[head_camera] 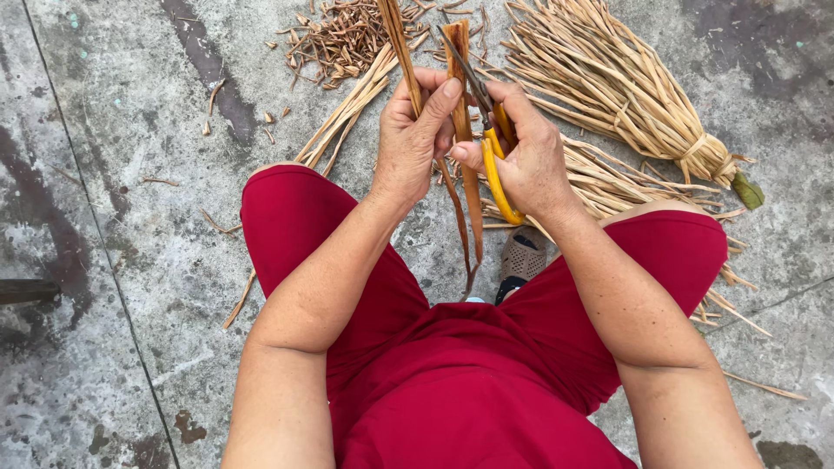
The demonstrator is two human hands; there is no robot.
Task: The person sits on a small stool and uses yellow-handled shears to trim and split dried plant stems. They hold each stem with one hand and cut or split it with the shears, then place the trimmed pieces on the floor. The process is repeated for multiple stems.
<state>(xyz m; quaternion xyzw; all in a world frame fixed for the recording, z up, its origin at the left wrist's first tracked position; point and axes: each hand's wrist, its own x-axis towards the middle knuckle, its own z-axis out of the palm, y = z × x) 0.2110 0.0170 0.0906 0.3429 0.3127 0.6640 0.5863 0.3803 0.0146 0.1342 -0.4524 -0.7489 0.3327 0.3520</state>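
My left hand (415, 139) grips several long brown dried stalks (458, 52) that rise upward and hang down between my knees. My right hand (526, 155) holds yellow-handled scissors (495, 156); their dark blades cross the top of one stalk. Both hands touch each other above my lap, over red shorts (452, 382).
A tied bundle of pale dried stalks (625, 87) lies on the concrete floor (104, 174) at the upper right. A heap of short cut pieces (343, 39) sits at the top middle. Loose stalks (347, 113) lie beside my left knee. A sandal (521, 259) shows between my legs.
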